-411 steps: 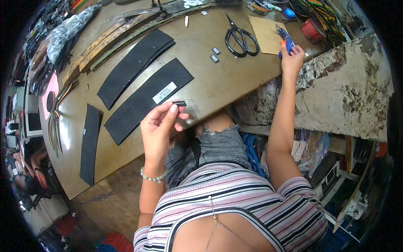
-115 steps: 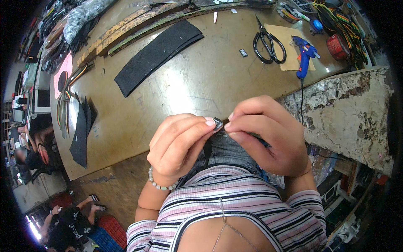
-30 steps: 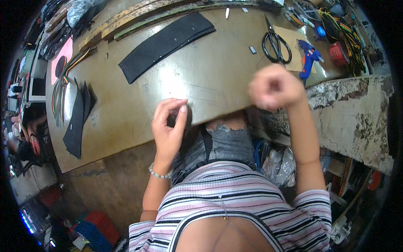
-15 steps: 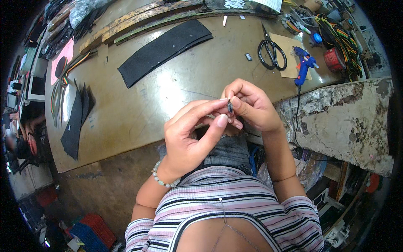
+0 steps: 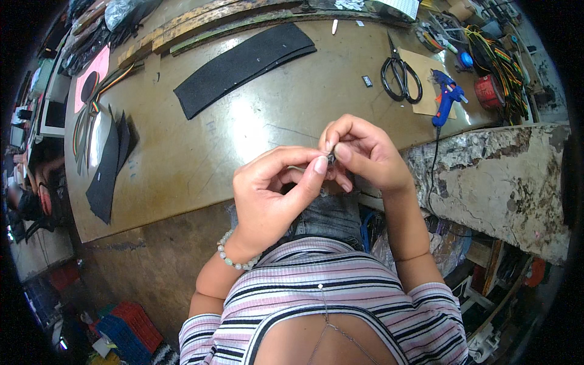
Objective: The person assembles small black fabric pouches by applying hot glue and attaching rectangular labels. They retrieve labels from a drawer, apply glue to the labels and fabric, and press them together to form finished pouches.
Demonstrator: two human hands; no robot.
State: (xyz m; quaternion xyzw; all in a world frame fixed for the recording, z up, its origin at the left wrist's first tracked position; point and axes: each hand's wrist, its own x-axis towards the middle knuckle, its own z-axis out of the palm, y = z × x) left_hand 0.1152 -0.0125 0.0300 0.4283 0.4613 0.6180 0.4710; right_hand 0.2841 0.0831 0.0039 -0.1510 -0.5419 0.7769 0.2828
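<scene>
Above the table's near edge, my left hand (image 5: 272, 191) and my right hand (image 5: 372, 157) meet, both closed in a pinch. Between their fingertips is a small dark piece (image 5: 331, 159), mostly covered by the fingers; its kind is too small to make out. On the table beyond my right hand lies a small black label (image 5: 367, 81) with pale marks. Black-handled scissors (image 5: 401, 79) rest to the right of that label, partly on a tan sheet (image 5: 426, 67). A blue glue gun (image 5: 449, 100) lies at the sheet's right side.
Stacked black fabric strips (image 5: 243, 67) lie across the table (image 5: 182, 158). More black strips (image 5: 103, 176) and striped ribbons (image 5: 91, 118) are at the left. Wooden bars (image 5: 194, 30) line the far side. A worn ledge (image 5: 486, 182) adjoins the right, crossed by the gun's cord (image 5: 433, 164).
My fingertips have drawn closer together around the small dark piece, so less of it shows. The left thumb has shifted slightly up, and the view has moved a little.
</scene>
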